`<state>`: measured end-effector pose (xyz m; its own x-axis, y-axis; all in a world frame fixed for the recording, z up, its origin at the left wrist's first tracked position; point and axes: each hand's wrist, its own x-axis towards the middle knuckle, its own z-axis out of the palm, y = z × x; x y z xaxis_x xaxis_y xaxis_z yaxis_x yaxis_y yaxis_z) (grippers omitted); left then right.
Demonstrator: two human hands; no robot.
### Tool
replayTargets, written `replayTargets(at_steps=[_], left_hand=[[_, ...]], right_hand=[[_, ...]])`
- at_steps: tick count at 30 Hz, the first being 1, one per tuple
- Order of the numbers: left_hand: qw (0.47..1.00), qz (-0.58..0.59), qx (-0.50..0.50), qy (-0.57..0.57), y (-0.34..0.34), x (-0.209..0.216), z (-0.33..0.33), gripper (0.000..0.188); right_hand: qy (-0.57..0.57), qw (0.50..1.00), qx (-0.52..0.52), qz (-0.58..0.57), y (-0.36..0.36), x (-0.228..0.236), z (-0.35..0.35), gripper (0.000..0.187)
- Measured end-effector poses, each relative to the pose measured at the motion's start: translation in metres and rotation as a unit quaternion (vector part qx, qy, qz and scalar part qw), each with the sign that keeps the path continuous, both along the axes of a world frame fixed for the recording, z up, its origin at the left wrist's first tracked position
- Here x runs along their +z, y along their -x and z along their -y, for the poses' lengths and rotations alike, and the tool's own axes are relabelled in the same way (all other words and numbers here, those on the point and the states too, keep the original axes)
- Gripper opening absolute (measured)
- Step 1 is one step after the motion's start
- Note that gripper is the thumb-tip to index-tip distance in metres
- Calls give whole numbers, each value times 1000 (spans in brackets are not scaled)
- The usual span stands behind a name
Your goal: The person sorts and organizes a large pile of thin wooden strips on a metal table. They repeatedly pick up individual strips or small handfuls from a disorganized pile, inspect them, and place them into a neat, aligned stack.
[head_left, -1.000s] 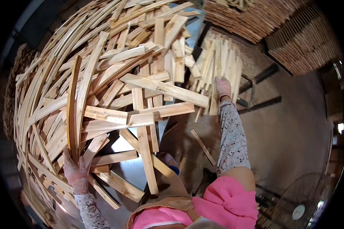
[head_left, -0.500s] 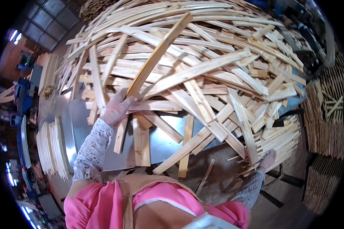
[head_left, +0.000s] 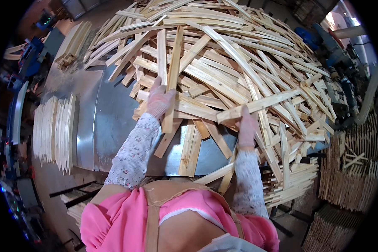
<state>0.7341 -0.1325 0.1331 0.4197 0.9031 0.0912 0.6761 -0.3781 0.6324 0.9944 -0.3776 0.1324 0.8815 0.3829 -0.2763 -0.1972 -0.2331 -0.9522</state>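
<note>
Slat (head_left: 175,63) sits in left hand (head_left: 157,103); right hand (head_left: 247,130), now off the stack (head_left: 292,185), touches another slat (head_left: 269,102), grip unclear.

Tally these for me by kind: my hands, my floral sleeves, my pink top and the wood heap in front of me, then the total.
Hands, left hand and right hand: 2
Floral sleeves, left sleeve and right sleeve: 2
Pink top: 1
Wood heap: 1
Total: 6
</note>
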Motion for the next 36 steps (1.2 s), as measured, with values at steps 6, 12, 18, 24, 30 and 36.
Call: replayTargets(at_steps=[6, 12, 18, 24, 30, 36], left_hand=[[964, 67, -151, 208, 74, 86, -30, 58], [953, 302, 0, -36, 55, 209, -287, 44], [901, 165, -389, 103, 93, 78, -133, 41], [871, 339, -104, 340, 254, 26, -98, 27], [950, 123, 52, 282, 366, -66, -90, 70], [998, -29, -36, 43, 355, -109, -71, 90]], right_hand=[[-126, 969, -209, 29, -2, -44, -64, 55], [-175, 970, -168, -8, 152, -17, -63, 64], [-79, 974, 143, 159, 300, 35, -75, 60], [142, 931, 123, 314, 326, 55, -192, 66], [426, 833, 81, 345, 284, 24, -288, 79], [349, 801, 189, 448, 338, -9, -259, 85]])
